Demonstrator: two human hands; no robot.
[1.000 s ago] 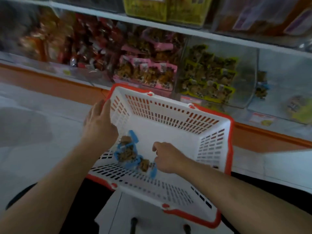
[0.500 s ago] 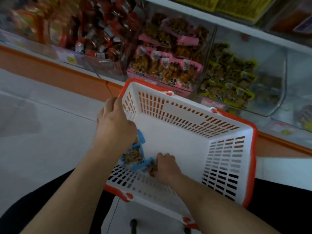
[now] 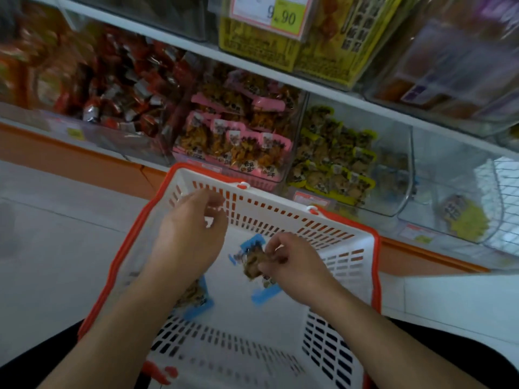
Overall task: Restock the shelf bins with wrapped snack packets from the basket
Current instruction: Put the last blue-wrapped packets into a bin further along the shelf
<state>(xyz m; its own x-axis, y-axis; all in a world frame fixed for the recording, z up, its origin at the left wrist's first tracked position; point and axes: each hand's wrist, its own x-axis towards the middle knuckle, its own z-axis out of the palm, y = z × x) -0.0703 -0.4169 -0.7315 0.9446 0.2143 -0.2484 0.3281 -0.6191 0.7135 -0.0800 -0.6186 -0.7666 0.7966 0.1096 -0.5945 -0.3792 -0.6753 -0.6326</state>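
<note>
Right hand (image 3: 292,262) pinched a small bunch of blue-edged packets (image 3: 254,259) between curled fingers and thumb, held just above the floor of the white basket (image 3: 280,318). Left hand (image 3: 188,234) hovered over the basket's left side, fingers loosely curled; motion blur hid whether it held anything. One more packet (image 3: 196,299) lay on the basket floor, partly under the left forearm. Judgement: the pinch looked shallow, so closing more finger around the bunch should stop wrappers slipping out on the lift. The nearly empty clear bin (image 3: 398,175) with a few blue-wrapped packets seemed the matching target. Both forearms reached forward and down, wrists bent inward.
</note>
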